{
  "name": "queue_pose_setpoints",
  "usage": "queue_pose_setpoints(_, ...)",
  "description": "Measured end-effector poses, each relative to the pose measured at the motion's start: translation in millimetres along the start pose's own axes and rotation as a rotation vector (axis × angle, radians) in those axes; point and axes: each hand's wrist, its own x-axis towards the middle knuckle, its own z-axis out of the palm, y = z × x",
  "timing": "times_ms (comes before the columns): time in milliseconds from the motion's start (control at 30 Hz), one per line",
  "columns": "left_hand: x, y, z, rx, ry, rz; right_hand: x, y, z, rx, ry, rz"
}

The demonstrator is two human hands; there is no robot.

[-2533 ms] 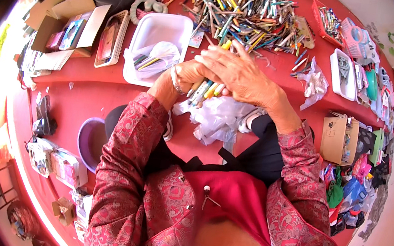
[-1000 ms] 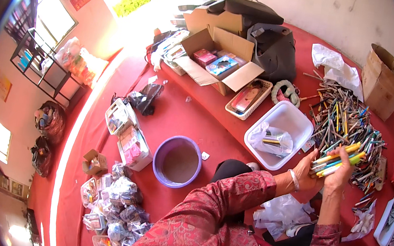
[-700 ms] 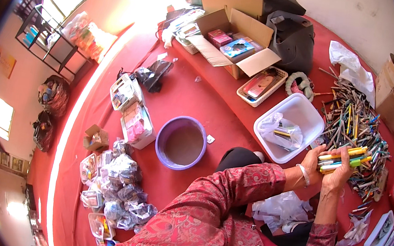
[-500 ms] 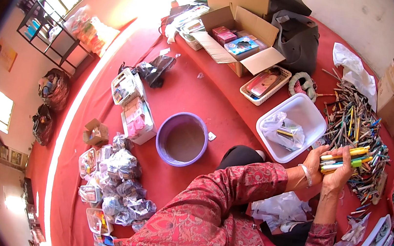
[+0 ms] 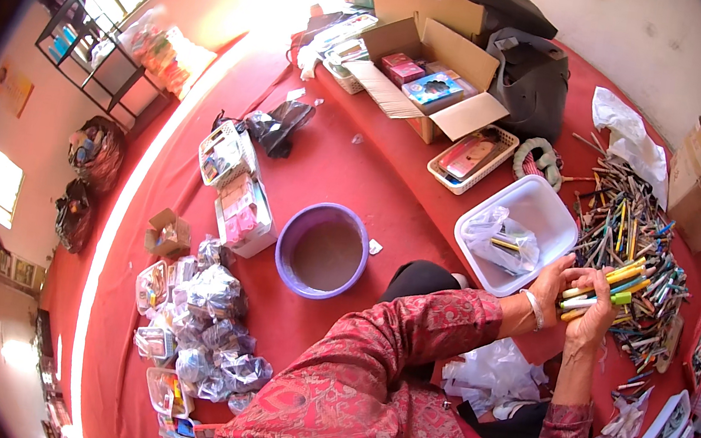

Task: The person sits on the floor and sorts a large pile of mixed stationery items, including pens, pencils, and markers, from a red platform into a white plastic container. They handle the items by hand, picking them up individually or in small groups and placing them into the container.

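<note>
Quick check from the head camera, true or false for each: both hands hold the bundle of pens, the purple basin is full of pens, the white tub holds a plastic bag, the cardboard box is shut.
Both hands, left hand and right hand, hold the bundle of pens: true.
The purple basin is full of pens: false, no pens lie in it.
The white tub holds a plastic bag: true.
The cardboard box is shut: false, its flaps stand open.

surface: red floor (image 5: pixel 349 158) | on it: purple basin (image 5: pixel 322 251), white tub (image 5: pixel 544 210), cardboard box (image 5: pixel 438 77), pen heap (image 5: pixel 628 236)
</note>
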Motion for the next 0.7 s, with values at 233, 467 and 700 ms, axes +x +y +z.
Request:
queue_pose_setpoints(233, -6, 1, -4, 0.017, 0.079, 0.019, -10, 16, 2, -0.211, 0.017, -0.088)
queue_pose_setpoints(467, 10, 37, -33, 0.182, -0.187, 0.080, 15, 7, -21, -0.018, -0.044, 0.129)
queue_pose_setpoints(700, -25, 126, -10, 0.567, 0.532, 0.733, 43, -11, -73, 0.246, 0.163, 0.353)
